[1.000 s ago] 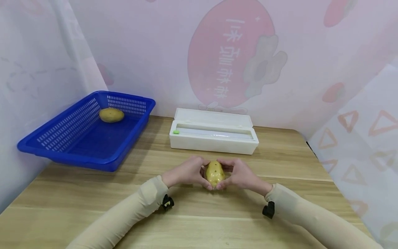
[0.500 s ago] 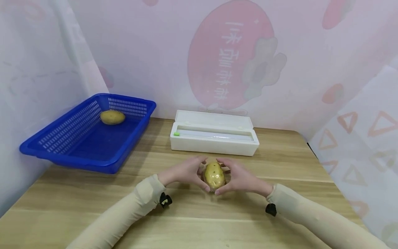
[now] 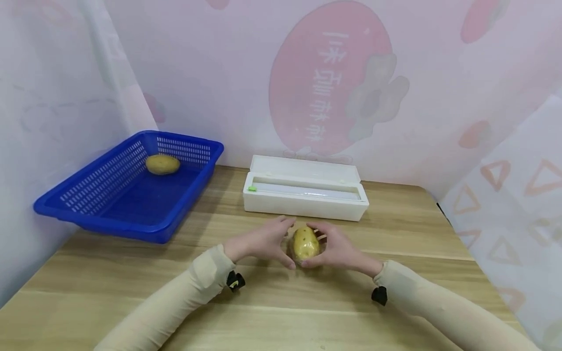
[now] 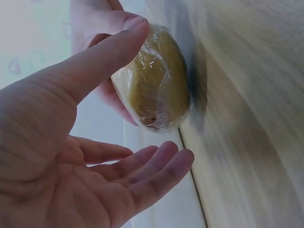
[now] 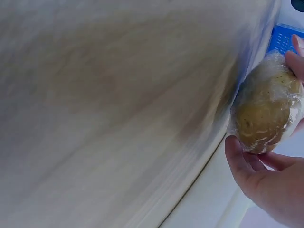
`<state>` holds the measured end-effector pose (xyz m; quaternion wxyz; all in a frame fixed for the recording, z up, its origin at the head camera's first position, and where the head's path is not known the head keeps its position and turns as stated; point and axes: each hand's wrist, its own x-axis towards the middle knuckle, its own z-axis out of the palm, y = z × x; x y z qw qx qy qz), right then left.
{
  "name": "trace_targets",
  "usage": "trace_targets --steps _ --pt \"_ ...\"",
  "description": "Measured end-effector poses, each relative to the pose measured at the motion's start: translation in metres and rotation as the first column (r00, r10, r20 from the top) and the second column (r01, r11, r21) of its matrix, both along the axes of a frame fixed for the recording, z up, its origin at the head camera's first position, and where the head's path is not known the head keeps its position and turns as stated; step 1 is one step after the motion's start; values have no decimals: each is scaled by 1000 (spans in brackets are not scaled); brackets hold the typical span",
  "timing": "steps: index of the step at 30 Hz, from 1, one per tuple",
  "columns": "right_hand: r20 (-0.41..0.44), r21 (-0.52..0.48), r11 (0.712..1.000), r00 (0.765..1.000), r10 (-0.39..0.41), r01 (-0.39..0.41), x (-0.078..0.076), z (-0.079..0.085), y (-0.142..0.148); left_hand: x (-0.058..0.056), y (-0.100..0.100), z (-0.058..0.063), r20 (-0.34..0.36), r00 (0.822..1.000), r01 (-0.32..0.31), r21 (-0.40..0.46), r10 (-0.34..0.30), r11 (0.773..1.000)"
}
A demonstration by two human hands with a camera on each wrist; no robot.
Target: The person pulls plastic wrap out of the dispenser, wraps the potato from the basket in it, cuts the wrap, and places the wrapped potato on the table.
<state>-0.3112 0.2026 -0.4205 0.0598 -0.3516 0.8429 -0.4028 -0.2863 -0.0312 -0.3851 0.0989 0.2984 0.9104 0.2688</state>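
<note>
A yellow potato [image 3: 305, 243] wrapped in clear plastic film lies low over the wooden table, between both hands. My right hand [image 3: 341, 249] holds it, thumb at its near end and fingertips at the far end. In the right wrist view the shiny film wrinkles around the potato [image 5: 266, 111], with the fingers against its lower end. My left hand [image 3: 262, 241] stands to the left with thumb and fingers spread. In the left wrist view that hand's fingers [image 4: 156, 166] are apart from the potato, while its thumb overlaps one end.
A white cling film dispenser box [image 3: 306, 207] with its lid raised and a green slider [image 3: 252, 188] stands behind the hands. On the left is a blue plastic basket [image 3: 151, 228] holding another potato [image 3: 163, 165]. A printed curtain [image 3: 210, 73] hangs behind the table.
Both hands pressed around the potato's sides, then loosened. The right hand has closed on it again, while the left stays spread and apart. The view has shifted slightly.
</note>
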Motion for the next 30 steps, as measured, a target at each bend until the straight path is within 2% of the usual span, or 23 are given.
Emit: trace_targets --steps 5,11,18,21,25,28,30 --pt "-31 -36 996 997 -77 76 0 1 14 1 0 5 -17 1000 -10 -3 10 1000" --pt "-76 -50 981 979 -190 187 -2 8 47 2 -1 8 -26 999 -23 -14 23 1000" --pt "-10 -71 942 944 -329 327 -16 24 99 2 -3 8 -20 999 -46 -26 46 999" --pt "-11 -74 941 943 -332 330 -25 32 122 3 -3 8 -24 999 -45 -24 44 999" --pt "91 -79 947 948 -304 311 -36 39 152 3 -3 9 -28 999 -47 -29 47 998" --pt "161 -68 942 935 -314 328 -45 41 169 3 -3 10 -24 998 -54 -33 53 998" --pt "157 -39 937 928 -338 347 -53 40 178 2 -4 11 -21 998 -56 -34 56 998"
